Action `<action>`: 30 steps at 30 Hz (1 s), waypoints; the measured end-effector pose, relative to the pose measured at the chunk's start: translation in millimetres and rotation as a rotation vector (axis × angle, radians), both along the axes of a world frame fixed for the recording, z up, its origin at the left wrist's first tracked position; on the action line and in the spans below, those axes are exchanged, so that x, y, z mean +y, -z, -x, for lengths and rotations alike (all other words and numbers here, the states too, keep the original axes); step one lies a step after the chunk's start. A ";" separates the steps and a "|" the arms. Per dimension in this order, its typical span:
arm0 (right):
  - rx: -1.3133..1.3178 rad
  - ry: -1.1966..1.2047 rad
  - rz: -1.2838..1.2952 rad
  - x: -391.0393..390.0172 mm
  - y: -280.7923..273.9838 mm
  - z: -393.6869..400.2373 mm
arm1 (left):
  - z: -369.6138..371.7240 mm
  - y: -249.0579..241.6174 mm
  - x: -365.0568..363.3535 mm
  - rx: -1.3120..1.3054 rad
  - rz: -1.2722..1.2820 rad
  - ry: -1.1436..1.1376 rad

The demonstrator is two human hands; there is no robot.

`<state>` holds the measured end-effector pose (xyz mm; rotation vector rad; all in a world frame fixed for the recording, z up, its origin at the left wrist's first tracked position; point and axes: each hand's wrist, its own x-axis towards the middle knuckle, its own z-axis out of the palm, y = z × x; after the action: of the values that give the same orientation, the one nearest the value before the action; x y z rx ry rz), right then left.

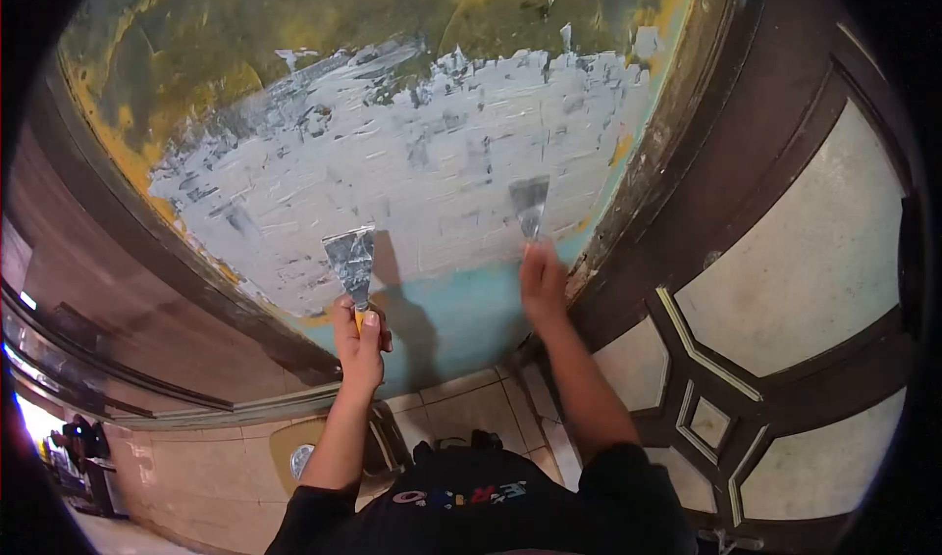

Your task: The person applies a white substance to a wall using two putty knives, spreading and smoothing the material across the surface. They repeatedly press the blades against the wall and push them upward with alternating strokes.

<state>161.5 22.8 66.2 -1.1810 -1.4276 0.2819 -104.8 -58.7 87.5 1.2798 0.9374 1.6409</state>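
My left hand [360, 334] is closed round the yellow handle of a putty knife [350, 261], its broad metal blade smeared with white filler and pointing up. In my right hand [543, 278] is a second putty knife [530, 202], its blade over the coated wall and slightly blurred. White filler [422, 172] covers the middle of the wall panel in rough, ridged strokes. Above it the wall [363, 5] shows olive green with yellow edges. A light blue band [471, 305] runs below the filler.
A dark brown door [775, 290] with pale panels stands on the right. Brown wooden frames [177, 231] border the wall at left. Below lie floor tiles [471, 408] and a tan board [285, 447] with a round metallic item [301, 460] on it.
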 end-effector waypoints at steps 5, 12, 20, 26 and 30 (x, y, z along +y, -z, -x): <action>0.098 -0.075 0.181 -51.0 88.0 -18.3 | -3.0 4.4 -2.4 -0.004 -0.013 -0.061; 0.075 -0.066 -0.049 3.6 -86.6 -34.9 | -35.3 3.8 -1.2 -0.047 0.006 0.002; 0.031 -0.033 0.096 -28.3 105.0 -44.9 | -31.9 7.5 -4.3 0.006 0.003 -0.055; 0.126 -0.072 -0.160 -0.9 -82.9 -58.9 | -31.3 -2.6 -5.7 0.011 -0.035 -0.070; 0.242 -0.128 -0.075 32.3 -71.8 -77.6 | -33.8 -7.1 -4.2 -0.044 -0.039 -0.130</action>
<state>239.1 55.1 138.0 -0.9619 -1.2909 0.4418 -71.0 -62.9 94.6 1.2250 0.9836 1.7887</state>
